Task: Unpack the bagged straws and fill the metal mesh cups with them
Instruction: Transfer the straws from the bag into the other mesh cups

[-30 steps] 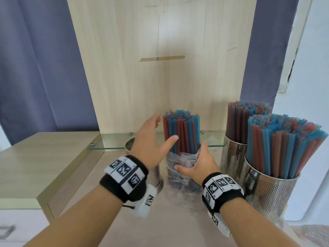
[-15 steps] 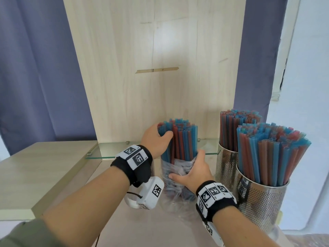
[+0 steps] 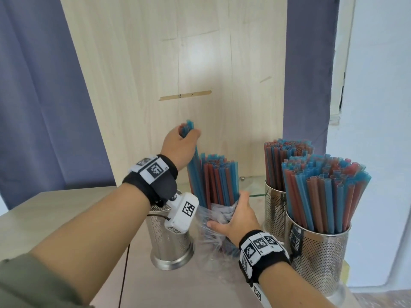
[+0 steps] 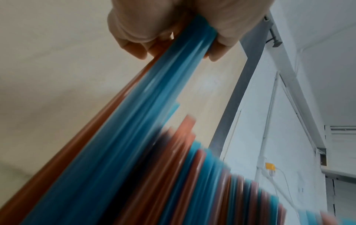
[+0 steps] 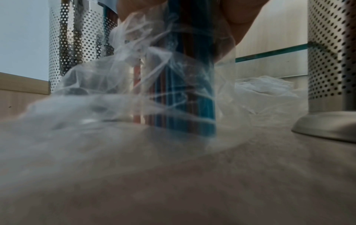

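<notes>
Straws (image 3: 193, 165) rise in the left hand's (image 3: 179, 145) closed grip above the bundle (image 3: 219, 181); the right hand (image 3: 239, 218) clasps the plastic bag (image 3: 209, 238) around it.

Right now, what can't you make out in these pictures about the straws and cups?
- Inside of the left mesh cup, head view: the left hand's wrist camera covers its mouth.
- Count of pulled straws, left wrist view: motion blur.
- Bagged straws' lower ends, right wrist view: crumpled plastic bag veils them.
</notes>
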`<state>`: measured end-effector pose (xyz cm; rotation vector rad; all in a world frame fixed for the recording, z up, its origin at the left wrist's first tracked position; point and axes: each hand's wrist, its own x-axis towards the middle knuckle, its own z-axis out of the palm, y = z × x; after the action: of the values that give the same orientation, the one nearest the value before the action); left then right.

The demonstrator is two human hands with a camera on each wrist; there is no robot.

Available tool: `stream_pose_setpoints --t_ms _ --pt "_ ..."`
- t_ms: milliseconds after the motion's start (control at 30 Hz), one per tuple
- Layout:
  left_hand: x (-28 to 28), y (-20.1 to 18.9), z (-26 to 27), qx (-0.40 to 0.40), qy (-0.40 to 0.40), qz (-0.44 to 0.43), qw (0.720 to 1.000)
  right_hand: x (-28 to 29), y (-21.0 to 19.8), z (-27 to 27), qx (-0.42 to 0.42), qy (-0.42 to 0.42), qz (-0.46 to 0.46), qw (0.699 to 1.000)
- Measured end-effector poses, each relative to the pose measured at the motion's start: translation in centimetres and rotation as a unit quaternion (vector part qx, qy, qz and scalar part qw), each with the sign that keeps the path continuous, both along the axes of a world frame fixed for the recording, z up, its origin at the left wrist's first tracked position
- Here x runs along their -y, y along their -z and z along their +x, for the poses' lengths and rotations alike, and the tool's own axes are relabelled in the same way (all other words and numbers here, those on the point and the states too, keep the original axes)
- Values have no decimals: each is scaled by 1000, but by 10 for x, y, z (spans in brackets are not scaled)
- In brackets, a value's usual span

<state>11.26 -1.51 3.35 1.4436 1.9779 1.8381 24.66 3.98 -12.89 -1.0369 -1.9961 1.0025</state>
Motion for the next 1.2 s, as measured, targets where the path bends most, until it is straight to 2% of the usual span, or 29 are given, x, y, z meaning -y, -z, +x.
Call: stream_pose_setpoints --t_ms 133,233,400,533,667,800,967,1167,1200 --pt "2 -33 -11 54 -11 35 998 0 1 0 -2 -1 1 1000" --pt "6 -55 -22 134 51 80 986 0 1 1 -8 -7 5 1000" --pt "32 -88 -39 149 90 169 970 0 0 1 -2 -7 5 1000" --pt "55 -96 -57 140 74 220 962 0 0 0 5 -4 9 1000" --pt "64 -72 -82 119 45 182 975 -1 2 -2 17 3 14 1000" --pt "58 -20 -101 101 1 87 991 -2 3 -3 18 7 18 1000" --pt "45 39 -111 172 59 -16 983 -3 6 -5 23 5 18 1000" --pt "39 56 -114 177 106 -62 977 -5 9 -7 28 11 30 999" --pt "39 57 -114 149 94 -75 981 -6 9 -7 30 10 31 999"
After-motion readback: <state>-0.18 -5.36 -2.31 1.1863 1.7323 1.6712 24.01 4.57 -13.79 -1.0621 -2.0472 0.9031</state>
